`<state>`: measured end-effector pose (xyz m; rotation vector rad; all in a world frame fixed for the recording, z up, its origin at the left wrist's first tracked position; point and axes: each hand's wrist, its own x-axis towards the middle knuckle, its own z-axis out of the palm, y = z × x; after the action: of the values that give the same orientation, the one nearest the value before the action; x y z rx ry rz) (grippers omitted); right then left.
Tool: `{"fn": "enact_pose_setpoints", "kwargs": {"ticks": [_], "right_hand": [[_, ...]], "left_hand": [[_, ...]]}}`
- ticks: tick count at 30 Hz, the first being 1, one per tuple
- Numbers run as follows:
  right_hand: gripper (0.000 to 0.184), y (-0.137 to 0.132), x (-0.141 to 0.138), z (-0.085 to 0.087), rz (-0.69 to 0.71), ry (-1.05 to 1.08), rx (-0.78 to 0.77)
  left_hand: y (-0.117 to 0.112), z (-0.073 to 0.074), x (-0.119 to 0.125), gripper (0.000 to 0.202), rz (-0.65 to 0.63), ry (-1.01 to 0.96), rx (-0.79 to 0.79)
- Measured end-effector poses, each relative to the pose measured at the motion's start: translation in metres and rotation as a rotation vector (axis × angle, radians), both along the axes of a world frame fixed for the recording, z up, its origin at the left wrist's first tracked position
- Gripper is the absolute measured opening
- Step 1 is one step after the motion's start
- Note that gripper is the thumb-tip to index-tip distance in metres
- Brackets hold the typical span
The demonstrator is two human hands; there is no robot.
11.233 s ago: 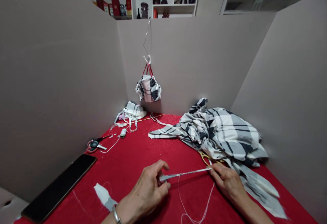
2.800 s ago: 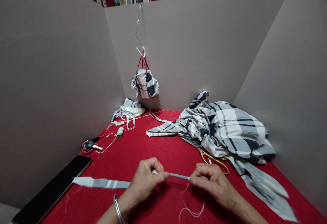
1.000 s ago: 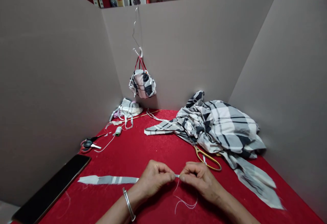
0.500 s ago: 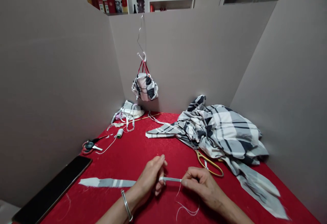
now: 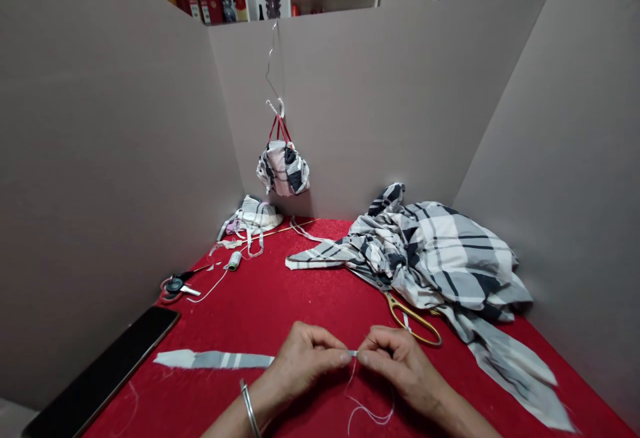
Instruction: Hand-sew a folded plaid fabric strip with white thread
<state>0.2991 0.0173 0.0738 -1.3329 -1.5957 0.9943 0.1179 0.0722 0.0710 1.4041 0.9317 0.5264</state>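
My left hand, with a silver bangle at the wrist, pinches a narrow folded fabric strip between thumb and finger. Close beside it, my right hand pinches the same strip, so only a short grey piece shows between the fingertips. Loose white thread hangs from the strip near my right fingers and curls on the red cloth. Left of my left hand lies a flat grey-and-white fabric length with frayed edges, running under that hand. Whether a needle is in my right fingers is hidden.
A black phone lies at the left. Behind it are small scissors and a thread spool. Gold-handled scissors lie partly beneath heaped checked fabric at the right. A checked pouch hangs on the back partition.
My left hand has moved right along the strip and now pinches it close to my right hand; its fingers were more extended before. My right hand has stayed nearly in place.
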Motion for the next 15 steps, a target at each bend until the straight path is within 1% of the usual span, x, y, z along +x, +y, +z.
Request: {"fn": "enact_pose_setpoints", "kwargs": {"ticks": [2, 4, 5, 6, 8, 9, 11, 13, 15], "right_hand": [[0.027, 0.001, 0.000, -0.001, -0.003, -0.020, 0.017], [0.023, 0.001, 0.002, -0.001, -0.033, -0.050, 0.033], [0.022, 0.001, 0.004, 0.001, -0.076, -0.067, 0.039], [0.026, 0.001, 0.007, 0.004, -0.139, -0.084, 0.047], [0.035, -0.003, 0.014, 0.015, -0.304, -0.109, 0.084], [0.036, -0.007, 0.017, 0.022, -0.380, -0.111, 0.115], [0.038, -0.018, 0.021, 0.038, -0.480, -0.089, 0.161], [0.041, -0.035, 0.026, 0.053, -0.495, -0.011, 0.125], [0.043, -0.056, 0.037, 0.062, -0.479, 0.157, 0.077]], "left_hand": [[0.000, 0.002, 0.001, 0.031, 0.023, 0.011, 0.021], [0.001, 0.004, 0.001, 0.028, 0.050, 0.019, 0.022], [0.001, 0.004, 0.000, 0.027, 0.065, 0.014, 0.005], [0.002, 0.004, 0.000, 0.027, 0.080, 0.003, -0.020], [0.005, 0.004, -0.003, 0.028, 0.095, -0.028, -0.073], [0.006, 0.003, -0.004, 0.029, 0.098, -0.042, -0.090], [0.008, 0.003, -0.006, 0.031, 0.095, -0.058, -0.095], [0.010, 0.003, -0.007, 0.033, 0.079, -0.046, -0.084], [0.010, 0.004, -0.008, 0.035, 0.063, -0.011, -0.070]]}}
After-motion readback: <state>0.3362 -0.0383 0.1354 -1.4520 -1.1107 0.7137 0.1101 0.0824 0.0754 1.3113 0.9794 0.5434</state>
